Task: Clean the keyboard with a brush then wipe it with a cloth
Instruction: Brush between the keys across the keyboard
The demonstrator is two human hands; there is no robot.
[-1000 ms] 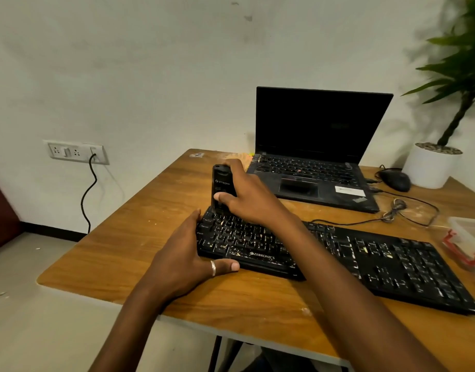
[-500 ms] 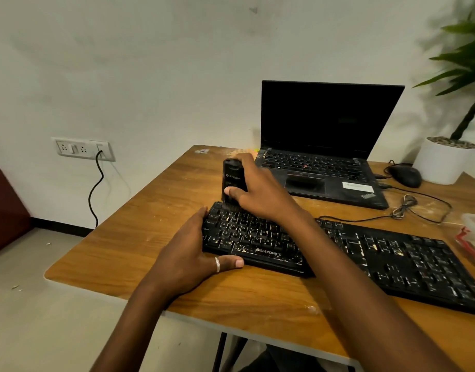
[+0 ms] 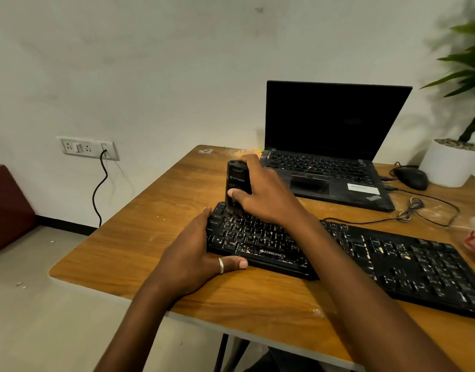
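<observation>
Right grip (image 3: pixel 266 194) clamped round a black, blocky brush (image 3: pixel 237 183), which is upright with its bristles down on the far-left keys. Left grip (image 3: pixel 193 253) braces the left end with straight fingers, ringed thumb along the front edge. Keyboard (image 3: pixel 392 264): black, marked ZEBRONICS, flecked with pale crumbs, lying along the front of the wooden surface (image 3: pixel 150 210). Open laptop (image 3: pixel 333 124) behind it, screen dark.
</observation>
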